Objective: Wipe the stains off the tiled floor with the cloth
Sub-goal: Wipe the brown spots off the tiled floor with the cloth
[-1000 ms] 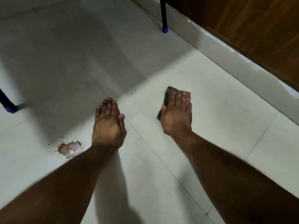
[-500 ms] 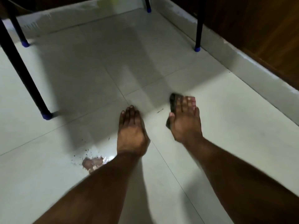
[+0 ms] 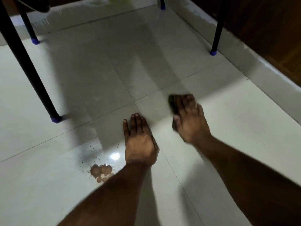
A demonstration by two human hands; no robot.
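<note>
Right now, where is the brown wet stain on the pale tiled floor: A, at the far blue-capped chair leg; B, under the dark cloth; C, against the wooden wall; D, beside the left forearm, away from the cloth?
D: the brown stain lies beside the left forearm, while the right hand presses the dark cloth on another tile.

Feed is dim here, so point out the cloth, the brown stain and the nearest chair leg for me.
cloth point(image 3: 172, 99): head view, dark far corner showing past the right hand's fingertips.
brown stain point(image 3: 101, 170): head view, middle of the wet puddle.
nearest chair leg point(image 3: 28, 65): head view, midway along the black shaft.
</note>
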